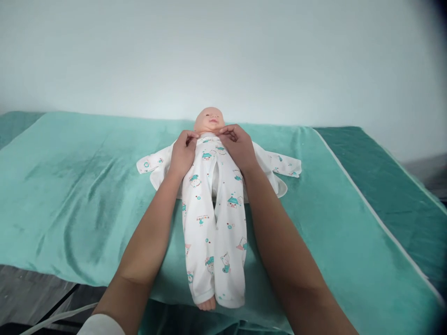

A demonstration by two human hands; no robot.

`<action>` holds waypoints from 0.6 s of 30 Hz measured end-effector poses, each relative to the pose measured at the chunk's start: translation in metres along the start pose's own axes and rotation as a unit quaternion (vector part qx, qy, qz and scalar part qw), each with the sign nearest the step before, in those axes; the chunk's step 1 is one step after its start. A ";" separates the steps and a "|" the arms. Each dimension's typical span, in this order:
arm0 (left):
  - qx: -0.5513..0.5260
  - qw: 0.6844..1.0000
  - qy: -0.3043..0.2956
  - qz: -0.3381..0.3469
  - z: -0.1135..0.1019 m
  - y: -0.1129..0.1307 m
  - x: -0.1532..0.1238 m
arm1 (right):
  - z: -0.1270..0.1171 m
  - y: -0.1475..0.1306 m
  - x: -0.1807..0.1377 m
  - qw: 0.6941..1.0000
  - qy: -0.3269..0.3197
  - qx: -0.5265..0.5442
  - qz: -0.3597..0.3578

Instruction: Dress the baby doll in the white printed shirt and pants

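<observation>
A baby doll point(209, 120) lies on its back on a teal blanket point(80, 186), head toward the wall. It wears a white romper point(213, 232) printed with small teal animals, its front gaping open down the chest. My left hand point(183, 152) pinches the romper's collar edge at the doll's left-of-frame shoulder. My right hand point(238, 145) pinches the collar on the other side, just under the chin. Both sleeves lie spread flat to the sides. One bare foot point(207, 304) sticks out of a leg.
The blanket covers a table against a pale wall point(223, 51). A darker green cloth point(394, 195) lies along the right side with a white seam between. A white cable point(52, 318) runs below the table's front edge at lower left.
</observation>
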State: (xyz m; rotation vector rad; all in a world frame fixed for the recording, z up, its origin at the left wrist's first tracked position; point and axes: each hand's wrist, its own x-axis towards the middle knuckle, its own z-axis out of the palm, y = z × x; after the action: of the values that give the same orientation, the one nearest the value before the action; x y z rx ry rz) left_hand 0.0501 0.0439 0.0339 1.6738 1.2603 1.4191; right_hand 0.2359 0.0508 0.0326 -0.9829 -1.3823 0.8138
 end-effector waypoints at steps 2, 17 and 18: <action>-0.018 1.000 0.014 -0.001 -0.003 -0.003 -0.007 | -0.003 -0.002 -0.009 0.999 -0.026 0.031 -0.011; 0.307 0.939 -0.137 0.072 -0.050 -0.001 -0.124 | -0.025 -0.017 -0.124 0.995 0.013 -0.090 0.042; 0.333 0.925 -0.159 0.089 -0.052 0.001 -0.131 | -0.027 -0.014 -0.134 0.991 0.017 -0.128 0.038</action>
State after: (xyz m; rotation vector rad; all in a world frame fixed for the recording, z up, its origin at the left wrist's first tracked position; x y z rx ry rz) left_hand 0.0035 -0.0840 -0.0033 2.4025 1.5225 0.7780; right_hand 0.2552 -0.0796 -0.0069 -1.2481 -1.4506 0.6839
